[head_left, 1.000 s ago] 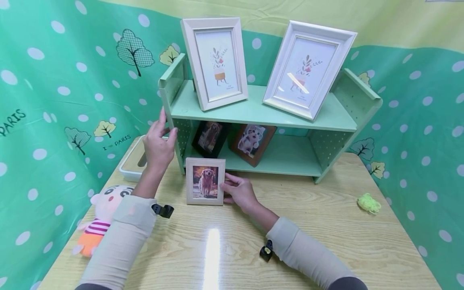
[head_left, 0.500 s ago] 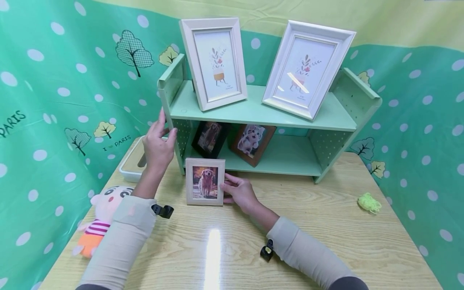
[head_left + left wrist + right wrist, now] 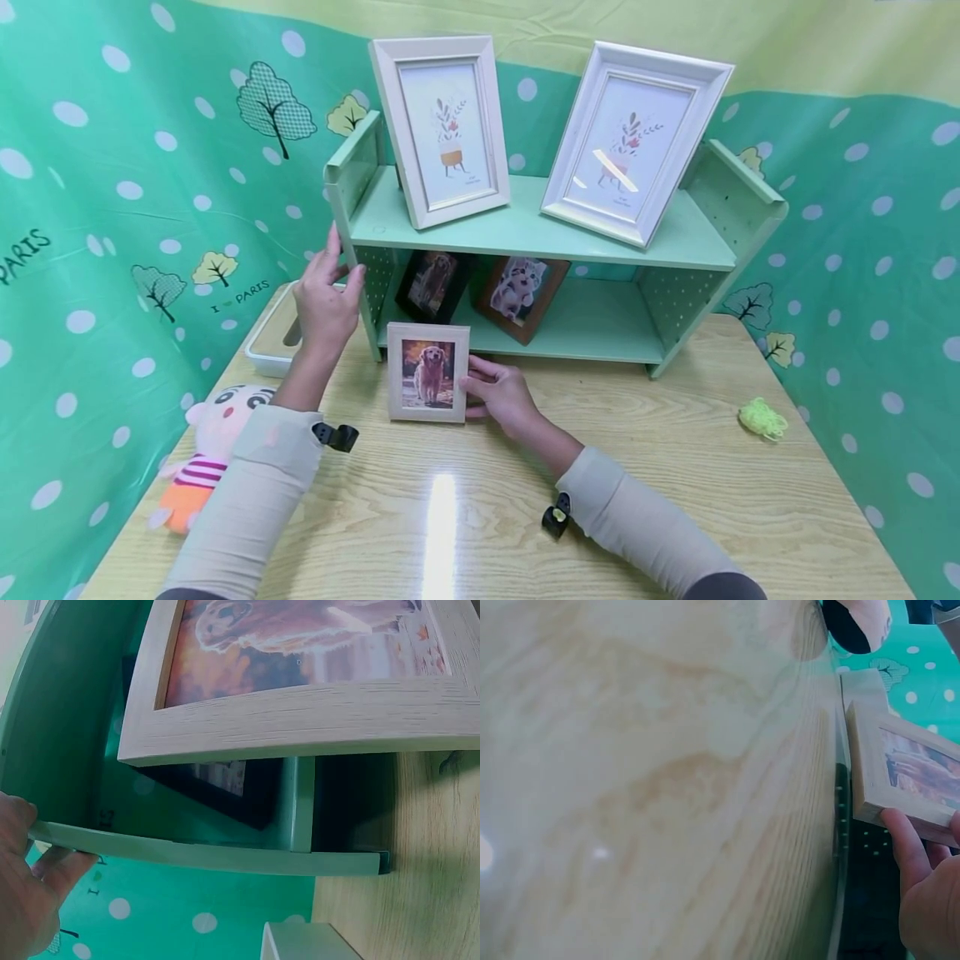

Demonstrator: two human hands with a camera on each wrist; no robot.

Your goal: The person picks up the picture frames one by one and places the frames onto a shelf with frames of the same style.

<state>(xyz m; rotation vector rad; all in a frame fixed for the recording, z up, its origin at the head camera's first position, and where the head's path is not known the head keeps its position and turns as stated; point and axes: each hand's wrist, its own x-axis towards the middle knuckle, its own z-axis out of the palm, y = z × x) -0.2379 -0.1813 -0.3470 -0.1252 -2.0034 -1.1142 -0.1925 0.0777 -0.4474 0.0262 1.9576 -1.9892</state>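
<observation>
My right hand (image 3: 504,400) pinches the right edge of a small cream photo frame (image 3: 458,367) with a golden dog picture. The frame stands upright, close in front of the lower tier of a green two-tier shelf (image 3: 540,237). In the right wrist view, fingers (image 3: 904,844) lie along the edge of this frame (image 3: 866,769). My left hand (image 3: 327,304) holds the shelf's left side panel, and the left wrist view shows the fingers (image 3: 67,871) on either side of the panel edge (image 3: 210,853).
Two white frames (image 3: 492,125) (image 3: 558,179) stand on the upper tier. A black frame (image 3: 452,300) and a brown frame (image 3: 546,292) lean below. A lidded box (image 3: 270,364) and plush toy (image 3: 197,471) sit left; yellow-green yarn (image 3: 762,419) lies right.
My right hand has shifted the cream frame slightly right and up in the head view. The left hand stays on the shelf's side panel.
</observation>
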